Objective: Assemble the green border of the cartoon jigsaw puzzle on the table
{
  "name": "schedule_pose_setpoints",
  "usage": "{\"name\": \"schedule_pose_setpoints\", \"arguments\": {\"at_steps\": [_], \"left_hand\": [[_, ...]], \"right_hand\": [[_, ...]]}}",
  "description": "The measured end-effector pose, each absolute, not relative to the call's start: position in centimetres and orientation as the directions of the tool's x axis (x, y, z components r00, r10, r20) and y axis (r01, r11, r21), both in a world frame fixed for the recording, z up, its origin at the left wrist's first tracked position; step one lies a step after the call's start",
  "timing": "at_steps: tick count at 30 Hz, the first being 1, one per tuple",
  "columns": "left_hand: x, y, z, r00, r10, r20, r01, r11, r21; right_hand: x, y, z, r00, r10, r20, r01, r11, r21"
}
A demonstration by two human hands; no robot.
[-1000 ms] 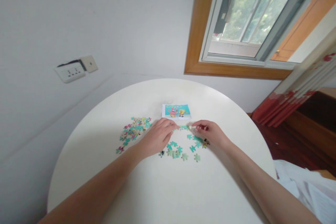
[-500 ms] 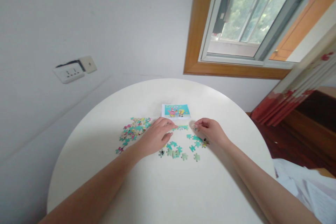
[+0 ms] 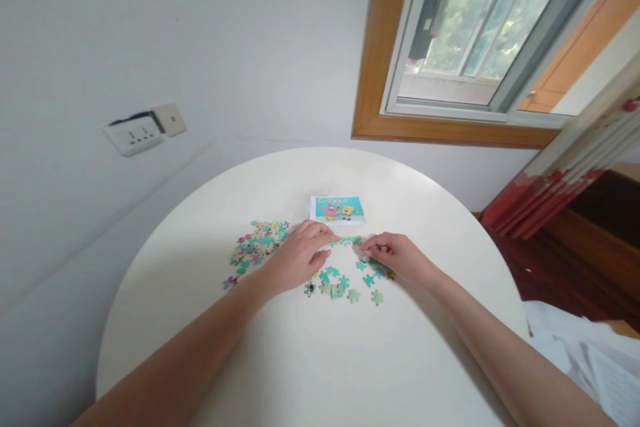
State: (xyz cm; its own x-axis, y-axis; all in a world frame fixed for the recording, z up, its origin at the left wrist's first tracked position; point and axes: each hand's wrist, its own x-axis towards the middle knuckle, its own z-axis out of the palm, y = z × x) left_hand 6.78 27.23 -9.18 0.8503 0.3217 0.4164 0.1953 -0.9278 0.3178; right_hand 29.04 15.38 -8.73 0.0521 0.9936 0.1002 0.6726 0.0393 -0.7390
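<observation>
My left hand (image 3: 299, 255) rests on the round white table (image 3: 310, 360), its fingertips pressed on the left end of a short joined strip of teal puzzle pieces (image 3: 347, 241). My right hand (image 3: 395, 255) has its fingers pinched on a small puzzle piece at the strip's right end. Loose teal and pale green pieces (image 3: 345, 285) lie just below both hands. A pile of mixed coloured pieces (image 3: 256, 248) lies left of my left hand. A small cartoon picture card (image 3: 337, 208) lies beyond the strip.
The table stands against a white wall with a socket (image 3: 135, 135). A wood-framed window (image 3: 465, 47) is at upper right. A red and cream curtain (image 3: 565, 173) hangs right of the table. White cloth (image 3: 585, 360) lies at lower right.
My right hand has moved slightly left, closer to the strip's end and my left hand. My left hand has stayed on the strip.
</observation>
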Motion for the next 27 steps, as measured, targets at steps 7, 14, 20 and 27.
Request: {"name": "schedule_pose_setpoints", "arguments": {"at_steps": [7, 14, 20, 27], "left_hand": [[6.7, 27.2, -9.1, 0.853, 0.329, 0.405, 0.205, -0.925, 0.321], [6.9, 26.6, -8.6, 0.85, 0.337, 0.405, 0.177, -0.907, 0.383], [8.0, 24.8, -8.0, 0.794, 0.425, 0.434, 0.199, -0.857, 0.475], [8.6, 24.6, -8.3, 0.738, 0.514, 0.438, 0.245, -0.808, 0.536]], "right_hand": [[29.2, 15.4, -9.0, 0.098, 0.995, 0.031, 0.431, -0.014, -0.902], [28.4, 15.4, -8.7, 0.118, 0.993, -0.005, 0.13, -0.021, -0.991], [26.9, 15.8, -8.6, 0.139, 0.99, 0.024, -0.03, 0.028, -0.999], [26.3, 16.2, -9.2, 0.141, 0.981, 0.134, 0.052, 0.127, -0.99]]}}
